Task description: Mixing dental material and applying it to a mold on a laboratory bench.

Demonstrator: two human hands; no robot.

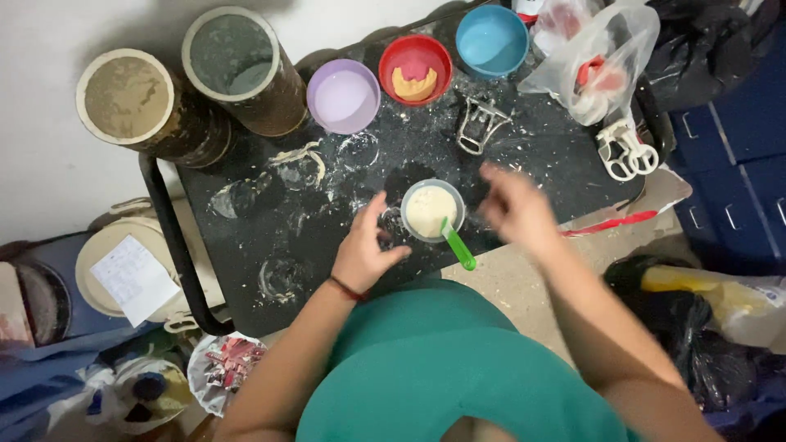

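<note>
Left hand [364, 250] beside cup [431, 210]; right hand [516, 209] blurred, seemingly open.

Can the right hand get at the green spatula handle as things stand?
Probably yes. The right hand hovers, blurred, just right of the small cup, and the green spatula handle sticks out of the cup toward it with nothing between.

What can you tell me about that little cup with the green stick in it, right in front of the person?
The small cup is round, pale and translucent-looking, standing upright on the black, powder-spattered table. It holds a smooth cream-coloured paste. A bright green spatula leans out over its near rim. The left hand is beside it, fingers at its side; the blurred right hand hovers close, apart.
</note>
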